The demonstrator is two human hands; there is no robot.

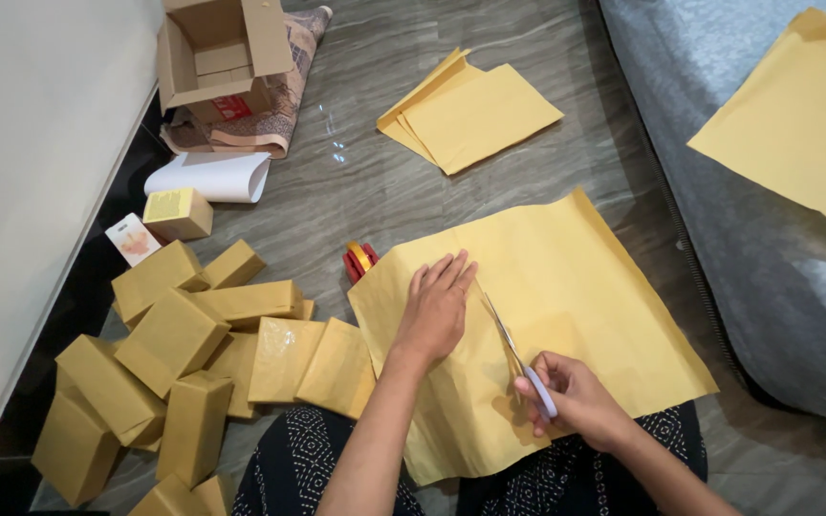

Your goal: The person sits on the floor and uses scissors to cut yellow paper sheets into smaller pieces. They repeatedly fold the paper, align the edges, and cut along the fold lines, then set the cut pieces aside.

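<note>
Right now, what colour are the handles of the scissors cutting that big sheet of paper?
Pale lilac-purple handles on the scissors, held in the right hand; seen in the head view.

Bare grey stone-look floor (356, 182) lies open ahead of the large yellow-brown paper sheet (566, 287), between it and the stack of cut yellow paper sheets (470, 115). Left side is blocked by a heap of brown paper-wrapped boxes (184, 354), with a red tape dispenser (359, 260) just at the sheet's left edge. Right is closed off by the grey upholstered sofa (767, 239); an open cardboard carton (217, 53) stands far left.
</note>
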